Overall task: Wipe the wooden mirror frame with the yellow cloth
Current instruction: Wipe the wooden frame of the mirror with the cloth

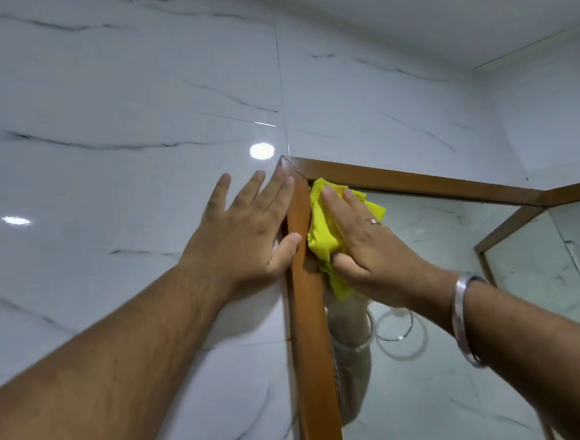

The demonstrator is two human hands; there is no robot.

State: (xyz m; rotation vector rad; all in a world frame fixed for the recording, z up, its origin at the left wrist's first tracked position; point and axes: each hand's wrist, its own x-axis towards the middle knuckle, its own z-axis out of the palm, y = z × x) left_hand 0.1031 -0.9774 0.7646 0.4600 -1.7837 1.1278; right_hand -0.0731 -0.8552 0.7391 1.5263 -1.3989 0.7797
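Observation:
The wooden mirror frame (312,338) hangs on a white marble-tiled wall, its top left corner near the middle of the view. My left hand (248,229) lies flat with fingers spread on the tile, its thumb and fingertips touching the frame's left upright. My right hand (362,245) presses the crumpled yellow cloth (323,231) against the mirror glass right beside the inner edge of that upright, just below the corner. The cloth's lower end hangs out under my palm. A ring and a metal bangle are on my right hand and wrist.
The mirror glass (442,312) reflects my arm, a ring-shaped towel holder and tiled walls. The frame's top rail (416,180) runs right to the adjoining wall. Glossy marble tiles (122,145) surround the frame, with the white ceiling above.

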